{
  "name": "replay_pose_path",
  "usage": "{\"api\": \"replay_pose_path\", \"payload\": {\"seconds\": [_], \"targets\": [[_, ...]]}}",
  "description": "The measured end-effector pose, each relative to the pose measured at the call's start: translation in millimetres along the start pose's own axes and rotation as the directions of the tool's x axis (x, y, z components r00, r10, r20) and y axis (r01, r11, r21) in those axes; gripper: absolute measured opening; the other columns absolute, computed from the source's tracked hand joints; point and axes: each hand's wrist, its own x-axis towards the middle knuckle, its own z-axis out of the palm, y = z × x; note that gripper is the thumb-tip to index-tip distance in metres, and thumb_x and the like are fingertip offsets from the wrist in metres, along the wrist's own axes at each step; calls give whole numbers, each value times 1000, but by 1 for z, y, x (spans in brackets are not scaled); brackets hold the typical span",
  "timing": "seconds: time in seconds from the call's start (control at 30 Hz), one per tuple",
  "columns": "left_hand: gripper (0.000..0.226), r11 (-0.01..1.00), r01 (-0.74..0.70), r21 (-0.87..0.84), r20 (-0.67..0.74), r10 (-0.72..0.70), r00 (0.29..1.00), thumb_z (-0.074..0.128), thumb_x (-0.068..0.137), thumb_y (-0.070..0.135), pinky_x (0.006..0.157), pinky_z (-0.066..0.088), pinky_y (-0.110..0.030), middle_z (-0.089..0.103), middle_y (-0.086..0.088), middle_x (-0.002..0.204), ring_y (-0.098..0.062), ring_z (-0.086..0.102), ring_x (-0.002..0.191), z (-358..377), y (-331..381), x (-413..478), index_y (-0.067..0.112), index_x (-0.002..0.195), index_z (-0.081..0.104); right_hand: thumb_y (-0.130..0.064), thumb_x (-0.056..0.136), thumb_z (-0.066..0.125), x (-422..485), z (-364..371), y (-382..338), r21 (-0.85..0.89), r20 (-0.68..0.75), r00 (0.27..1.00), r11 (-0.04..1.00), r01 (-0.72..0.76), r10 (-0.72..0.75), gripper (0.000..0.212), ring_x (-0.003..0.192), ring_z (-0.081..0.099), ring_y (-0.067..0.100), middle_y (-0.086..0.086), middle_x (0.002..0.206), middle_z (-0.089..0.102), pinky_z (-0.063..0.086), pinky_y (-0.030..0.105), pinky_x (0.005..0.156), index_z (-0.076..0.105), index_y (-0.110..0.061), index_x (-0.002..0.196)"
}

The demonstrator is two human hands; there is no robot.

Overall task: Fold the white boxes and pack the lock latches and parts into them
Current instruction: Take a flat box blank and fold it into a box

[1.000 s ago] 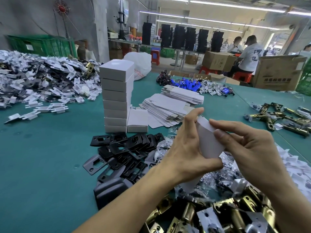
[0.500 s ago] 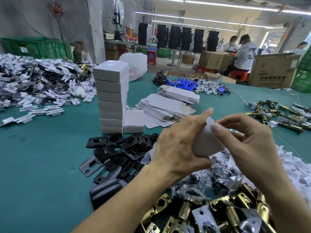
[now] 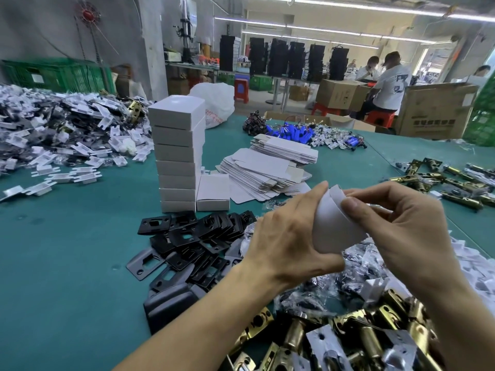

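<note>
A worker's left hand (image 3: 284,242) and right hand (image 3: 401,231) hold a half-formed white box (image 3: 334,228) between them above the green table (image 3: 67,263). The left curls round the box's side, and the right thumb and fingertips pinch its upper flap. Beyond the grip lie flat box blanks (image 3: 262,172), beyond and left a stack of folded boxes (image 3: 176,156). Black plates (image 3: 192,236) lie left of it, brass lock latches (image 3: 348,338) beneath.
</note>
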Motion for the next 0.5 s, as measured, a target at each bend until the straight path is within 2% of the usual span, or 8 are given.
{"api": "replay_pose_path", "payload": {"seconds": [0.17,0.27,0.37,0.43,0.5], "targets": [[99,1000,-9,-29,9,10,1000,87,62,48,80,55,-38,66,0,125,-20,65,99,3,-3,2,22,148,44,-24,73,71,1,-6,1,-42,27,1000,999,-1,2,11,76,72,4,-13,86,76,57,18,67,70,-21,84],[98,980,68,-189,80,-54,995,86,63,60,91,54,-37,63,6,131,-10,62,110,2,-7,5,25,146,46,-25,73,70,0,-5,4,-53,57,998,998,-16,19,12,75,73,7,-9,86,76,59,24,66,70,-24,86],[74,927,115,-358,47,-106,993,79,70,61,87,56,-35,69,12,118,-4,65,103,1,-10,9,29,133,60,-21,78,69,-2,-1,5,-23,95,995,1000,-16,18,16,81,73,8,-8,89,76,59,22,69,71,-26,93],[59,910,127,-395,44,-119,992,77,74,59,80,57,-35,72,12,107,-2,67,93,1,-12,11,30,125,66,-13,83,69,-2,0,5,-71,110,994,997,13,-5,22,84,73,5,-13,91,76,58,20,72,71,-31,96],[51,904,137,-404,57,-125,991,77,77,53,80,57,-37,73,11,104,-4,68,92,1,-15,11,28,121,69,-11,84,69,-3,-1,6,-106,116,993,994,26,-13,26,84,73,4,-16,92,76,58,22,74,72,-33,98]]}}
